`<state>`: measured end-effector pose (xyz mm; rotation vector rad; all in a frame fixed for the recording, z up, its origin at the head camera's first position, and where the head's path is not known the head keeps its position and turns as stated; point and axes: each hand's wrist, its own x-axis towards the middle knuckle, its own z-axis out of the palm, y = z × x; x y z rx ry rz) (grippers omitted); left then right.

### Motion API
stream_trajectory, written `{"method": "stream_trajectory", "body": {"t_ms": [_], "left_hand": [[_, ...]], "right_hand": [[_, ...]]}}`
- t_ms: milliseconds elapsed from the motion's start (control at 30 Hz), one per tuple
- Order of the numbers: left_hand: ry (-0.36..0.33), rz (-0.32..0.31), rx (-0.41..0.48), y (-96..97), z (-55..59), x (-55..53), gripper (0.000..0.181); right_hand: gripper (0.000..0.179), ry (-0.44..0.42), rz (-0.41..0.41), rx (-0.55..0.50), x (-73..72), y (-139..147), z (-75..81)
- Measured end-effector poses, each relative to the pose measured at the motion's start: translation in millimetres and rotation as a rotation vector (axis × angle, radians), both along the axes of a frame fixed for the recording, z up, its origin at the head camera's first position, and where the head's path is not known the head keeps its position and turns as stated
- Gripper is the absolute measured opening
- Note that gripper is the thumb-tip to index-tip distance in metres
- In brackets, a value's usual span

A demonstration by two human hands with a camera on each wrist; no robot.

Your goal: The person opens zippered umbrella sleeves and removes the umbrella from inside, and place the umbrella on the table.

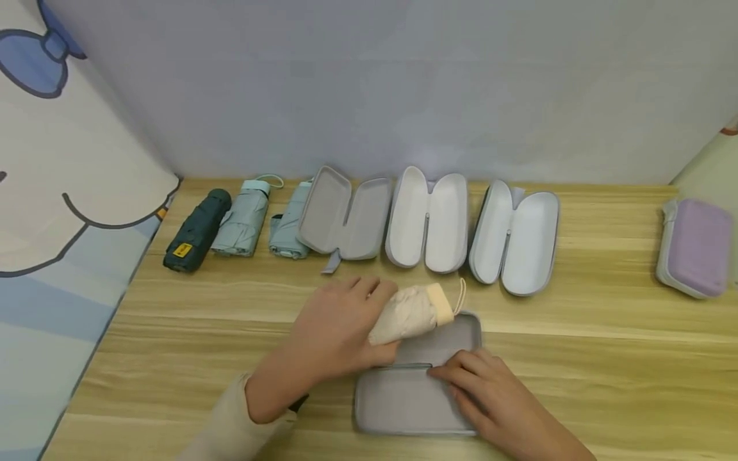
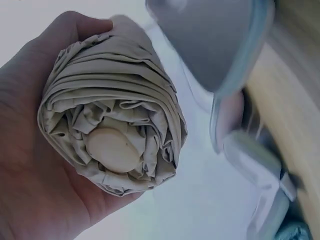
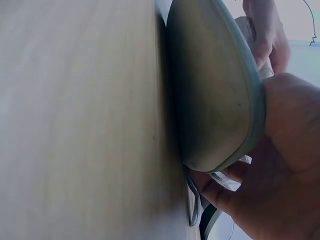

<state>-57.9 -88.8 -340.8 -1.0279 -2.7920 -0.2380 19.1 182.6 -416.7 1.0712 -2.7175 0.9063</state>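
My left hand [image 1: 340, 326] grips a compact folding umbrella [image 1: 406, 314], beige with a cream handle and wrist loop, tilted over an open grey zip case [image 1: 412, 400]. In the left wrist view, that umbrella [image 2: 112, 110] shows its pleated end and round tip. My right hand [image 1: 490, 397] holds the right end of the case, its fingertips near the fold between the two halves. From the right wrist view, the case's outer shell [image 3: 215, 90] rests close to the tabletop, with the right hand [image 3: 275, 165] against its rim.
Behind stand three open cases: a grey one [image 1: 369, 221] and two with white linings [image 1: 450, 221] [image 1: 530, 243]. To their left lie a dark green umbrella [image 1: 198, 230] and two pale green umbrellas [image 1: 242, 221] [image 1: 288, 230]. A closed purple case [image 1: 697, 246] sits far right on the wooden table [image 1: 605, 358].
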Motion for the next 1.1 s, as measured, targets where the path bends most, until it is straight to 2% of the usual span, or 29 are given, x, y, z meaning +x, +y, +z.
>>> {"method": "stream_trajectory", "body": {"t_ms": [167, 567, 700, 800, 1100], "left_hand": [[0.004, 0.105, 0.033, -14.7, 2.5, -4.7, 0.062], [0.022, 0.401, 0.094, -61.2, -12.9, -15.7, 0.066], [0.03, 0.481, 0.144, -77.7, -18.1, -12.6, 0.065], [0.01, 0.535, 0.158, -90.5, -19.5, -8.6, 0.063], [-0.091, 0.69, 0.116, -133.5, -25.0, -1.0, 0.063]], "right_hand": [[0.045, 0.026, -0.007, -0.006, 0.5, 2.1, 0.1], [0.045, 0.007, -0.028, 0.034, 2.6, 2.5, 1.8], [0.045, -0.003, -0.026, 0.037, 2.8, 2.5, 1.8], [0.044, -0.006, -0.027, 0.032, 2.6, 2.3, 1.6], [0.041, -0.014, -0.037, 0.036, 1.6, 1.6, 2.1]]}}
